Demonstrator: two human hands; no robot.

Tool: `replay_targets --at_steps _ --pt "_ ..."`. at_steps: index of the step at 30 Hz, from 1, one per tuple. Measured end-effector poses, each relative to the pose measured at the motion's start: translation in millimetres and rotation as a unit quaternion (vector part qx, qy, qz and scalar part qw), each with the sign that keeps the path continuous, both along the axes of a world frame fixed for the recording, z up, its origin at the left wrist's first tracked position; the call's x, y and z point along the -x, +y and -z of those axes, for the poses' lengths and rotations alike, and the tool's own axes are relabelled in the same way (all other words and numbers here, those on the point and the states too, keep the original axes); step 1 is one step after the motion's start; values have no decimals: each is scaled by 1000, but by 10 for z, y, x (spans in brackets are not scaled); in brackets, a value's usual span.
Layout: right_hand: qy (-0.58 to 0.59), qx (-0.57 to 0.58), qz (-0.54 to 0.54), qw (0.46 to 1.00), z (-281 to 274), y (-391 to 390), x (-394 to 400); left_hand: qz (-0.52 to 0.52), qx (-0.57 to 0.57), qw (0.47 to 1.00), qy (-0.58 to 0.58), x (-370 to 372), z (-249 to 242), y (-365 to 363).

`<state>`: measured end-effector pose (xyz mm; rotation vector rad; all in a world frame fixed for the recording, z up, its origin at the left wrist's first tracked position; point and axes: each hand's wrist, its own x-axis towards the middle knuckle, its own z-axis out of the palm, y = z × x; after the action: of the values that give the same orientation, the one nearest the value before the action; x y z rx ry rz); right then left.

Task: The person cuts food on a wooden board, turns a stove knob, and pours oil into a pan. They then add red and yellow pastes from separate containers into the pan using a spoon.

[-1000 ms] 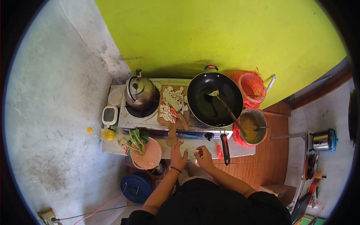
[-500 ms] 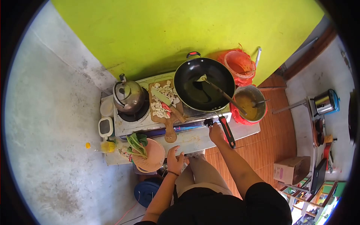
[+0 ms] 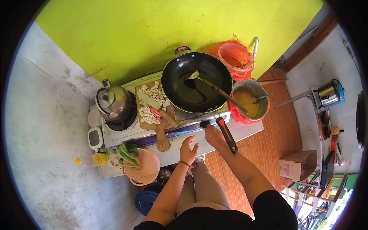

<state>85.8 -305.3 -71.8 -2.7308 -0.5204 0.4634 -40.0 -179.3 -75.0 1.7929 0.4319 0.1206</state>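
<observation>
My right hand [image 3: 213,135] is closed on the black stove knob [image 3: 205,124] at the stove's front, beside the wok's handle. Above it, the black wok [image 3: 180,86] sits on the stove with a spatula [image 3: 216,90] resting across its rim and oil inside. My left hand [image 3: 188,151] hangs in front of the counter with its fingers apart, holding nothing. To its upper left, a wooden cutting board [image 3: 163,141] carries chopped white pieces [image 3: 153,92] and a knife [image 3: 150,100].
A kettle [image 3: 115,101] stands on the left burner. A pink basket [image 3: 149,168] with leafy greens [image 3: 128,155] is at the front left. Right of the wok are a pot of yellow mixture [image 3: 245,101] and a red-wrapped tub [image 3: 232,55]. A cardboard box [image 3: 298,166] lies on the right.
The view has shifted, so the stove and wok appear further left. My left hand has risen slightly towards the stove front and my right hand stays at the knob.
</observation>
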Motion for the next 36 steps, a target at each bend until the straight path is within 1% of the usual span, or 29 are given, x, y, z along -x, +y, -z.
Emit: replay_targets --at_steps 3,6,9,12,15,18,21,24,27,30,33,34,36 --pt "-144 100 -98 980 60 9 31 7 5 1000 0 -47 170 -28" --pt "-244 178 -152 941 133 12 46 14 15 1000 6 7 194 -105" --pt "-257 195 -98 941 290 65 69 27 10 1000 13 81 197 -156" --pt "-308 197 -59 929 407 122 109 29 -3 999 24 148 184 -184" --pt "-341 253 -71 903 517 184 112 31 -11 999 25 182 101 -176" --pt "-335 314 -78 885 526 228 143 31 -10 999 19 229 124 -168" --pt "-341 323 -95 878 527 220 140 27 -9 999 26 264 114 -176" --pt "-335 312 -95 884 616 235 125 33 -35 999 21 274 200 -153" --pt "-344 342 -102 869 717 256 120 11 -21 1000 -1 232 158 -143" --pt "-313 368 -101 870 699 286 127 3 -22 1000 1 205 119 -119" --pt "-326 369 -103 864 692 293 125 1 -40 999 -36 184 232 -114" --pt "-321 352 -103 873 725 279 99 -2 -38 998 -47 174 301 -109" --pt "-335 340 -101 873 786 234 74 -5 -31 997 -68 166 471 -141"
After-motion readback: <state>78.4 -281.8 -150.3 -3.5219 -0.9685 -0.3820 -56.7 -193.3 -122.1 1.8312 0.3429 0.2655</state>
